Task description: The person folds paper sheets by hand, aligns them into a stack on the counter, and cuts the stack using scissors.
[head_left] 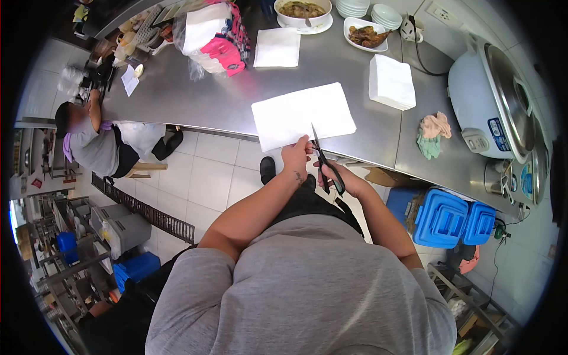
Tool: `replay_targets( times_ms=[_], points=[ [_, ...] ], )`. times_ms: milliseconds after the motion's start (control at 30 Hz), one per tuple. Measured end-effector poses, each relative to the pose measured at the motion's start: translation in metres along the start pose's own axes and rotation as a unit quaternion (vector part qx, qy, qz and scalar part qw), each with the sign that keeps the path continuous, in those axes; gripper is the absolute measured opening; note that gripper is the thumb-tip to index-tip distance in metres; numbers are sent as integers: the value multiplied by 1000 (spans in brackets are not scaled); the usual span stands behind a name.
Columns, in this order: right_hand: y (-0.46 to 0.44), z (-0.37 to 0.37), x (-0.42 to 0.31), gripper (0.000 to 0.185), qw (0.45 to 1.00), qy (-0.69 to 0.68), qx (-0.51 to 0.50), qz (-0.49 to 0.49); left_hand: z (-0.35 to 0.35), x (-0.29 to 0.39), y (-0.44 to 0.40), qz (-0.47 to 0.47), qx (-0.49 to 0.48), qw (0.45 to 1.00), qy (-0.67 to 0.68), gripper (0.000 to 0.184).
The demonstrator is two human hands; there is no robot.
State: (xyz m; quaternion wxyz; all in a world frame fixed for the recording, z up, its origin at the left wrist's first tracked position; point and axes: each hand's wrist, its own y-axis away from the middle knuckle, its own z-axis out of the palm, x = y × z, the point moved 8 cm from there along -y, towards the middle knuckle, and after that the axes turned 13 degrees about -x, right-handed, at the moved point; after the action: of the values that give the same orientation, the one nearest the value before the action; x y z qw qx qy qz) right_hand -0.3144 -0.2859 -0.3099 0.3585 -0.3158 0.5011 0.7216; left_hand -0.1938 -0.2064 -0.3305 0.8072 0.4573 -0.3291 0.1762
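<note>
The left hand (pixel 297 156) pinches the near edge of a flat white sheet (pixel 299 112) at the smooth steel counter's (pixel 225 103) near side; the right hand's (pixel 346 178) fingers grip black-handled scissors (pixel 321 155), slim blades against the sheet. Farther right: a squared white stack (pixel 390 80).

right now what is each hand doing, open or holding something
Left hand: closed, fingers pinching the near edge of the white sheet.
Right hand: closed on the scissors, blades at the sheet.
</note>
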Motion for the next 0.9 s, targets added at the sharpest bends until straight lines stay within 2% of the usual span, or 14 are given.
replay_targets(
  times_ms=[167,733,900],
  points=[
    [4,4,-1,68,1000,-2,-14,-8,-2,7,-3,20,-1,999,-26,23],
    [-14,4,3,52,997,-16,76,-8,-2,10,-4,20,-6,999,-45,23],
    [-17,9,3,47,993,-60,95,-28,-3,10,-4,14,5,1000,-18,21]
  ],
)
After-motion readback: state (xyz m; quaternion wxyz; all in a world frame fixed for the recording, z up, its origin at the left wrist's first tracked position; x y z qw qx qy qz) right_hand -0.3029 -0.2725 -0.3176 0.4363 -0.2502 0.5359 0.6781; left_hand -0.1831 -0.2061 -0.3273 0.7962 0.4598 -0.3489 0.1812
